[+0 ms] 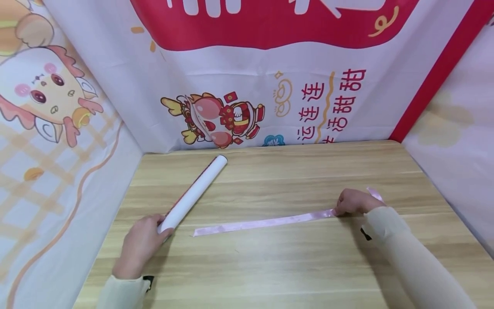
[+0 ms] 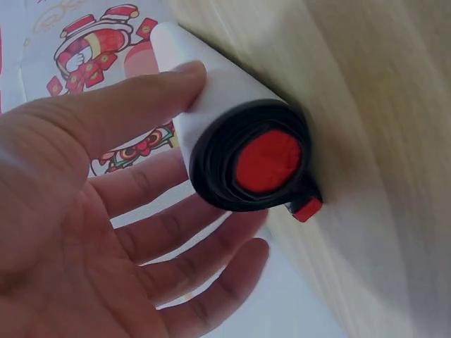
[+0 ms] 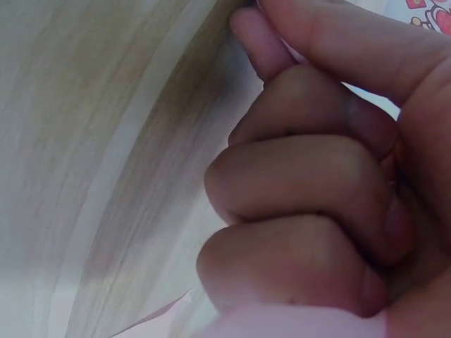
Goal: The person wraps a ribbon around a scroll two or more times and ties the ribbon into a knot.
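My left hand (image 1: 142, 241) grips the near end of a white roll (image 1: 196, 192) that lies slanted on the table, a dark red edge along its left side. In the left wrist view the thumb presses on top of the roll and the fingers curl beneath. Its end face (image 2: 269, 160) shows black layers around a red core. On the right, my right hand (image 1: 356, 201) pinches a pink satin ribbon (image 1: 262, 223) between thumb and forefinger, the other fingers folded into the palm. The ribbon stretches left across the table, its loose end near the roll; a short tail sticks out behind the hand.
The wood-grain table (image 1: 270, 270) is bordered by a printed cloth (image 1: 247, 68) at the back and by hanging cloths on both sides. The left one (image 1: 50, 180) comes down close beside my left arm.
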`<state>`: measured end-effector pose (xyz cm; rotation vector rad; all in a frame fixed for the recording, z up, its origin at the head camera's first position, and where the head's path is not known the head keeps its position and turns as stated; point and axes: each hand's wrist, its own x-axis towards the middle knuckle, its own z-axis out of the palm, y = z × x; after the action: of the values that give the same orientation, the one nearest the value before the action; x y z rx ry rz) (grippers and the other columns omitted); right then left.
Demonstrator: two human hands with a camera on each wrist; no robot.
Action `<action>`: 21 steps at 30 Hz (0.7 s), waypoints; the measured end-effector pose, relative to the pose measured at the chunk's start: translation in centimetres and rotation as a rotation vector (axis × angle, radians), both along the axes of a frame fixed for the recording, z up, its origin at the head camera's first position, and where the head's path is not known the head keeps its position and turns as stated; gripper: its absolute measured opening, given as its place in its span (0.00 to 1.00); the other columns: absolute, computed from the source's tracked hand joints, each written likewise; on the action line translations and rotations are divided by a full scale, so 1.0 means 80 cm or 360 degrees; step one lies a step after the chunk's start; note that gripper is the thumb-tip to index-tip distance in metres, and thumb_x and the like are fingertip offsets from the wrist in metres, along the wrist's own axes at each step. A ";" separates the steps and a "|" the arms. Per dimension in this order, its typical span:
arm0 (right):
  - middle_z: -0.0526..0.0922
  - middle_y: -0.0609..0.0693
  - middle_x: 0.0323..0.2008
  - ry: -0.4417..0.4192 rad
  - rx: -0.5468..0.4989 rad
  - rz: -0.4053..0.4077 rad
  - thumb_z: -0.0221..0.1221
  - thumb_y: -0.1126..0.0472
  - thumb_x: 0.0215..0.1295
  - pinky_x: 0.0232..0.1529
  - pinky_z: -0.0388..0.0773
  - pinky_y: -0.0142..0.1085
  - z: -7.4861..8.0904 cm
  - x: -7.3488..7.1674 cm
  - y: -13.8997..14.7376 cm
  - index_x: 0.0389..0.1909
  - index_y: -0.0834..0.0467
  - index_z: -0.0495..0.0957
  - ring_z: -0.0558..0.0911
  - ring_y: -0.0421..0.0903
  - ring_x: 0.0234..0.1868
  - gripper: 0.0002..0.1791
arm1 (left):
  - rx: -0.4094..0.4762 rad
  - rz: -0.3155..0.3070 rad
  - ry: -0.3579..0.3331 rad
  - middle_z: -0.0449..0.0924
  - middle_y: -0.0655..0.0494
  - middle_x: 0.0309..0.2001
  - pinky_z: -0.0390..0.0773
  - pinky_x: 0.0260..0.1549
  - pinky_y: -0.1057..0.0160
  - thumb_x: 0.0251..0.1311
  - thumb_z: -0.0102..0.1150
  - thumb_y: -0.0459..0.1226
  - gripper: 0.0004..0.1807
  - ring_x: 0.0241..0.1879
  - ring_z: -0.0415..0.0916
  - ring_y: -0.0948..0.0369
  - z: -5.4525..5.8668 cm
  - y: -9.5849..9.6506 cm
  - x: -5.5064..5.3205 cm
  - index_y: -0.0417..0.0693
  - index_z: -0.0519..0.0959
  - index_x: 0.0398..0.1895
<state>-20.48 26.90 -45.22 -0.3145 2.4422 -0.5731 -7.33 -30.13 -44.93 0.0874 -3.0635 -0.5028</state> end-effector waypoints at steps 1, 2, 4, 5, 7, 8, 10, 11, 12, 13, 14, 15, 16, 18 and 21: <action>0.77 0.44 0.22 -0.0003 0.0001 0.0002 0.68 0.58 0.66 0.33 0.69 0.34 0.000 0.000 0.000 0.27 0.61 0.84 0.72 0.41 0.28 0.12 | -0.0013 -0.0001 0.0008 0.87 0.33 0.44 0.82 0.39 0.38 0.60 0.74 0.40 0.23 0.40 0.85 0.43 -0.001 0.000 0.000 0.32 0.84 0.52; 0.78 0.44 0.23 -0.0005 0.0001 0.0008 0.68 0.58 0.66 0.33 0.69 0.34 -0.001 0.001 0.000 0.27 0.61 0.84 0.72 0.41 0.28 0.12 | -0.0026 -0.0005 0.0009 0.86 0.32 0.44 0.82 0.39 0.38 0.60 0.73 0.40 0.23 0.39 0.85 0.43 -0.002 0.000 0.000 0.30 0.84 0.52; 0.78 0.44 0.23 -0.0009 0.0007 0.0000 0.68 0.58 0.66 0.33 0.69 0.34 0.000 0.001 -0.002 0.27 0.61 0.84 0.72 0.41 0.28 0.12 | -0.0060 -0.0027 0.0027 0.86 0.31 0.44 0.82 0.40 0.37 0.61 0.71 0.39 0.23 0.39 0.85 0.41 -0.005 0.001 -0.001 0.28 0.83 0.52; 0.77 0.44 0.23 -0.0008 0.0012 -0.0002 0.68 0.58 0.66 0.33 0.69 0.34 0.000 0.001 -0.002 0.27 0.61 0.84 0.72 0.41 0.28 0.11 | -0.0082 -0.0035 0.0030 0.85 0.30 0.43 0.83 0.40 0.37 0.61 0.70 0.39 0.24 0.39 0.84 0.40 -0.006 0.002 -0.002 0.27 0.82 0.53; 0.77 0.44 0.22 -0.0012 0.0017 -0.0004 0.68 0.58 0.67 0.32 0.68 0.34 0.000 0.000 -0.002 0.27 0.61 0.84 0.72 0.41 0.28 0.11 | -0.0138 -0.0053 0.0051 0.84 0.30 0.42 0.82 0.38 0.36 0.60 0.70 0.39 0.25 0.37 0.84 0.39 -0.009 0.005 -0.003 0.26 0.81 0.53; 0.77 0.44 0.22 -0.0015 0.0019 -0.0007 0.68 0.58 0.67 0.32 0.68 0.34 0.001 0.000 -0.003 0.27 0.61 0.84 0.72 0.41 0.28 0.11 | -0.0170 -0.0058 0.0065 0.84 0.30 0.41 0.82 0.36 0.37 0.59 0.71 0.39 0.26 0.36 0.83 0.38 -0.011 0.006 -0.004 0.26 0.81 0.53; 0.77 0.44 0.22 -0.0019 0.0022 -0.0010 0.67 0.58 0.67 0.32 0.68 0.34 0.002 0.000 -0.003 0.27 0.61 0.84 0.72 0.41 0.28 0.11 | -0.0233 -0.0060 0.0102 0.82 0.31 0.38 0.81 0.32 0.37 0.57 0.73 0.40 0.26 0.34 0.82 0.38 -0.014 0.009 -0.004 0.26 0.80 0.51; 0.77 0.45 0.23 -0.0020 0.0022 -0.0010 0.67 0.58 0.67 0.32 0.68 0.34 0.002 0.001 -0.003 0.27 0.61 0.84 0.72 0.41 0.28 0.11 | -0.0265 -0.0056 0.0117 0.82 0.32 0.37 0.81 0.30 0.38 0.56 0.74 0.40 0.26 0.32 0.81 0.39 -0.016 0.011 -0.004 0.26 0.80 0.49; 0.78 0.45 0.23 -0.0021 0.0023 -0.0009 0.67 0.58 0.67 0.32 0.68 0.34 0.003 0.001 -0.003 0.27 0.61 0.84 0.72 0.42 0.28 0.11 | -0.0293 -0.0053 0.0136 0.81 0.33 0.35 0.80 0.28 0.39 0.55 0.75 0.40 0.26 0.31 0.80 0.40 -0.018 0.012 -0.004 0.26 0.80 0.47; 0.78 0.45 0.23 -0.0017 0.0024 -0.0007 0.67 0.58 0.67 0.32 0.69 0.34 0.004 0.001 -0.002 0.28 0.61 0.83 0.73 0.42 0.28 0.11 | -0.0318 -0.0046 0.0152 0.80 0.33 0.34 0.80 0.27 0.39 0.54 0.75 0.41 0.26 0.29 0.80 0.40 -0.019 0.014 -0.005 0.26 0.80 0.46; 0.78 0.45 0.23 -0.0017 0.0027 -0.0009 0.67 0.58 0.67 0.33 0.69 0.34 0.004 0.002 -0.002 0.28 0.61 0.83 0.73 0.42 0.29 0.12 | -0.0329 -0.0035 0.0159 0.80 0.33 0.34 0.80 0.26 0.40 0.55 0.75 0.40 0.25 0.29 0.79 0.40 -0.019 0.015 -0.006 0.26 0.80 0.44; 0.78 0.46 0.23 -0.0013 0.0027 -0.0009 0.67 0.58 0.67 0.33 0.69 0.34 0.004 0.002 -0.002 0.28 0.61 0.83 0.73 0.42 0.29 0.12 | -0.0335 -0.0022 0.0162 0.79 0.34 0.33 0.79 0.25 0.40 0.56 0.74 0.39 0.23 0.29 0.79 0.41 -0.020 0.015 -0.006 0.25 0.80 0.42; 0.78 0.45 0.24 -0.0016 0.0029 -0.0012 0.67 0.58 0.67 0.33 0.69 0.34 0.004 0.002 -0.003 0.28 0.61 0.83 0.73 0.42 0.29 0.12 | -0.0332 -0.0007 0.0159 0.79 0.34 0.33 0.79 0.24 0.41 0.56 0.72 0.38 0.22 0.28 0.78 0.41 -0.020 0.015 -0.008 0.25 0.79 0.41; 0.78 0.45 0.23 -0.0014 0.0028 -0.0013 0.67 0.58 0.67 0.33 0.69 0.34 0.004 0.002 -0.003 0.28 0.61 0.83 0.73 0.42 0.29 0.12 | -0.0307 0.0019 0.0133 0.78 0.34 0.32 0.79 0.22 0.42 0.57 0.69 0.36 0.19 0.28 0.78 0.42 -0.019 0.014 -0.010 0.25 0.78 0.38; 0.77 0.44 0.22 -0.0013 0.0014 -0.0009 0.67 0.58 0.67 0.32 0.68 0.34 0.001 0.002 -0.003 0.26 0.60 0.83 0.72 0.41 0.28 0.12 | -0.0237 0.0047 0.0041 0.78 0.35 0.32 0.78 0.21 0.44 0.56 0.65 0.35 0.17 0.27 0.77 0.44 -0.015 0.009 -0.014 0.25 0.76 0.37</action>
<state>-20.31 26.64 -45.11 -0.3016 2.4380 -0.5652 -8.48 -29.40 -46.16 0.1208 -3.0571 -0.2704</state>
